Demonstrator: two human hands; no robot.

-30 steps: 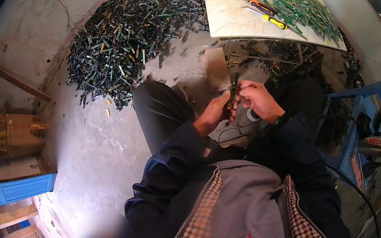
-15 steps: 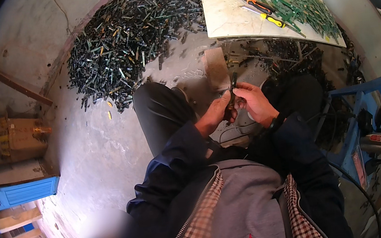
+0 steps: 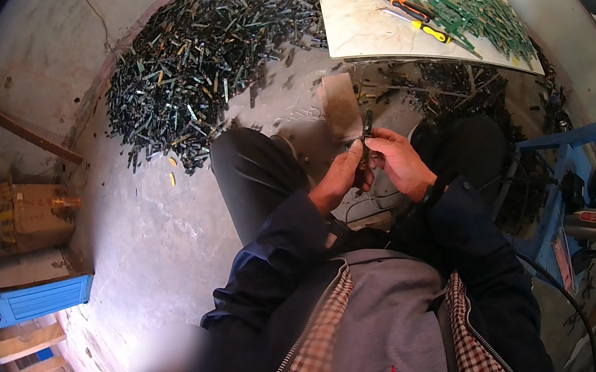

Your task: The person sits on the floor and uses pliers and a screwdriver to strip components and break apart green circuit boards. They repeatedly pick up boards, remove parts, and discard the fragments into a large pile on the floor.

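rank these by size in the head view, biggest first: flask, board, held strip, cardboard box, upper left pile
1. Upper left pile
2. Board
3. Cardboard box
4. Flask
5. Held strip, partly hidden by the hands

pale walls [image 3: 56, 67] edge a scuffed grey floor [image 3: 165, 237].

To the right of the raised left knee [image 3: 241, 152], clothed in black fabric, the bare left hand [image 3: 346, 171] is held angled inward, its fingers curled. Farther right of that knee, the bare right hand [image 3: 403, 161] is held close to the left one, its fingers bent inward. Lower than the knee in view, the navy-sleeved left forearm [image 3: 285, 233] and navy-sleeved right forearm [image 3: 464, 220] are slanted toward each other.
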